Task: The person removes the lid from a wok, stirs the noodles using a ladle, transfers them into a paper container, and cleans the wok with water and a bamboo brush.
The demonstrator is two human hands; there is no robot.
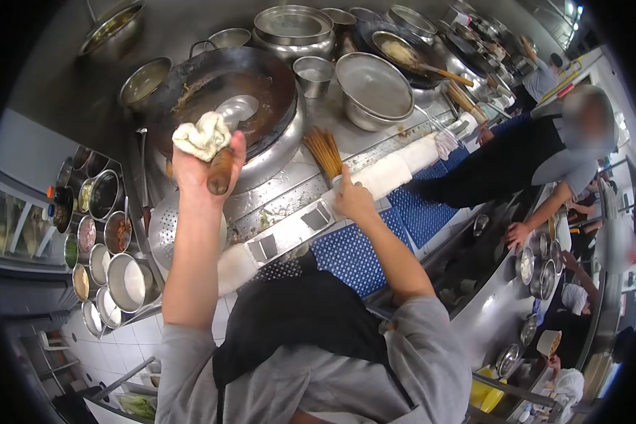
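Observation:
My left hand is closed round the brown wooden handle of a metal ladle, with a crumpled white cloth at the same hand. The ladle's bowl is over a large dark wok that has food scraps on its inner wall. My right hand is closed at the lower end of a bamboo brush, its index finger stretched along it. The brush's bristles point up and left, beside the wok's metal ring.
A lidded pot and a small metal pot stand behind the brush. A perforated strainer lies left of the counter strip. Ingredient bowls line the left side. A co-worker in a dark apron stands at right.

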